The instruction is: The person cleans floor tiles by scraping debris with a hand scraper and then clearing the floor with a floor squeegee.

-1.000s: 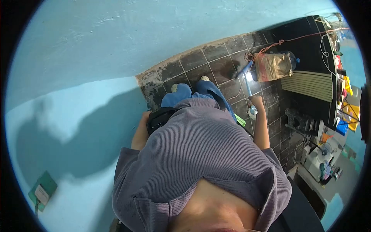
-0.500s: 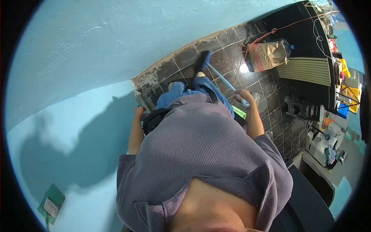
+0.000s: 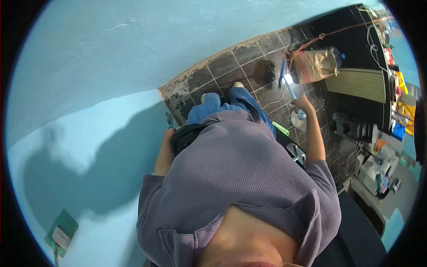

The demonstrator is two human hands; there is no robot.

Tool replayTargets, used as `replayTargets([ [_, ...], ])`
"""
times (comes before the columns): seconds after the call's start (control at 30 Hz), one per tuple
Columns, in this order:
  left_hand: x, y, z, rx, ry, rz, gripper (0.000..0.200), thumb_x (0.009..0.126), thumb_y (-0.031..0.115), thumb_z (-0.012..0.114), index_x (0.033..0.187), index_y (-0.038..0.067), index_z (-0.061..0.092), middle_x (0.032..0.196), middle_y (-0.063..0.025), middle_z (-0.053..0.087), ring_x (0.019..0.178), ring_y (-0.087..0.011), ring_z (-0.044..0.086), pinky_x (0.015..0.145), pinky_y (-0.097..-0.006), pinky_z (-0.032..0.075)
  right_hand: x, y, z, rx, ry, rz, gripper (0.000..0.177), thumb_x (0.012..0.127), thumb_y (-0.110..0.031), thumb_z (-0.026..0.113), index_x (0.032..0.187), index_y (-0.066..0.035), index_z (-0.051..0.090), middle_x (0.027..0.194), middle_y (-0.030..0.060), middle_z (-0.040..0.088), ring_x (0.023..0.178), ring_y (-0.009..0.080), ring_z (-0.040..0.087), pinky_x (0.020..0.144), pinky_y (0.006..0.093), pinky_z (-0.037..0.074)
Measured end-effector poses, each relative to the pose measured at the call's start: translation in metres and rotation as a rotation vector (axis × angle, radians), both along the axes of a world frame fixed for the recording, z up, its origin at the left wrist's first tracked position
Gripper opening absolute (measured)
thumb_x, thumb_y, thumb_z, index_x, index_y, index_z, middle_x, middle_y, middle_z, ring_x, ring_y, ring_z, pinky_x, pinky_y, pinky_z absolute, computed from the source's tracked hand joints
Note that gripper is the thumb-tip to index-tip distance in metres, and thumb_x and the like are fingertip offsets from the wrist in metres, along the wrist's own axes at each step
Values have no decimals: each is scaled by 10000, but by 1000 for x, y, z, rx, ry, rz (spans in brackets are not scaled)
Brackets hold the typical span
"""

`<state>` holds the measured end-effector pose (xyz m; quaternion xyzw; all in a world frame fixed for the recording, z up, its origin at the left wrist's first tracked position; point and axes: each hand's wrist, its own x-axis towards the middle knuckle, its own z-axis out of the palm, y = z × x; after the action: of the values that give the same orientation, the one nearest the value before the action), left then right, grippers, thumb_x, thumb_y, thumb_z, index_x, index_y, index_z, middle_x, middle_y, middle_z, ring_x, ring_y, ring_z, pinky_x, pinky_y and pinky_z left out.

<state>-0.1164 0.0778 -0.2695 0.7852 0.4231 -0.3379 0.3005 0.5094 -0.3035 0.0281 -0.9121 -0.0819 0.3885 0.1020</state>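
Note:
My right hand [image 3: 304, 104] is wrapped round the light blue handle of a broom [image 3: 291, 88], on the right side of my body. The dark blue broom head [image 3: 283, 73] is over the tiled floor, close to a large bottle wrapped in brown paper [image 3: 316, 66]. On the other side, my left hand [image 3: 168, 133] is closed on a putty knife [image 3: 169, 118], whose flat grey blade points up beside the light blue wall. Its handle is mostly hidden in my fingers.
Dark floor tiles [image 3: 247, 53] run along the blue wall [image 3: 133, 49]. An orange cord [image 3: 307, 44] crosses near the bottle. A black cabinet [image 3: 342, 33] stands on the right. A fan [image 3: 379, 161] and other items are farther back. A bright green object [image 3: 281, 129] is beside my leg.
My right hand has moved right and slightly up, and the broom head has swung right from near my feet toward the wrapped bottle. My left hand shifted slightly right, still holding the putty knife.

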Motion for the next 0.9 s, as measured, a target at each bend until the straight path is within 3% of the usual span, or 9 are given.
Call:
replayTargets([
  [0.1,62,-1,125,-127,29,70,291,772,274,463,840,46,632,917,-158,613,851,-296,596,750,-365,449,-29,71,77,-95,147,272,225,647,-132,619,708,81,583,569,88,548,516,162,532,483,335,429],
  [0.3,65,-24,127,-218,-82,882,201,725,138,535,816,-25,611,791,-164,617,691,-280,614,579,-381,486,-81,177,98,27,595,509,230,692,-166,577,756,55,597,532,89,529,474,157,496,474,321,407],
  [0.43,78,-49,172,-313,-143,1387,227,724,131,524,765,-83,586,735,-158,602,658,-261,605,536,-387,495,-132,249,25,176,604,1021,265,714,-229,551,864,-20,611,658,121,577,617,174,532,606,323,425],
  [0.57,27,-88,90,-178,-254,853,219,738,132,526,776,-77,580,724,-146,588,637,-267,593,511,-392,502,-193,302,-109,475,238,1900,278,708,-248,563,895,-56,636,850,158,610,792,280,581,682,325,453],
  [0.63,51,-89,149,-256,-164,1401,221,750,126,538,804,-86,570,736,-146,578,633,-276,582,511,-406,505,-191,306,-140,484,219,1857,255,702,-248,564,854,-56,634,815,155,609,770,282,583,669,340,454],
  [0.7,54,-98,173,-272,-155,1491,212,755,126,542,802,-80,568,740,-145,575,625,-276,578,511,-410,508,-181,305,-151,243,83,1834,189,702,-237,558,756,-69,627,743,150,600,711,299,589,629,372,459],
  [0.83,39,-116,173,-258,-108,1548,187,761,124,554,774,-63,562,725,-130,560,608,-262,569,507,-410,518,-69,237,-129,376,155,1638,212,733,-243,525,823,-86,636,735,147,606,672,299,593,599,385,449],
  [0.87,32,-121,169,-261,-110,1558,187,761,124,554,774,-63,562,725,-130,560,608,-262,569,507,-410,518,-58,217,-82,530,141,1374,207,726,-238,535,696,-47,607,655,147,595,598,287,595,529,378,449],
  [0.9,24,-122,164,-256,-113,1427,186,762,121,551,779,-64,561,726,-129,560,611,-258,569,507,-410,522,-37,201,-71,106,441,1049,231,740,-206,517,671,5,582,565,152,564,487,253,567,482,352,436],
])
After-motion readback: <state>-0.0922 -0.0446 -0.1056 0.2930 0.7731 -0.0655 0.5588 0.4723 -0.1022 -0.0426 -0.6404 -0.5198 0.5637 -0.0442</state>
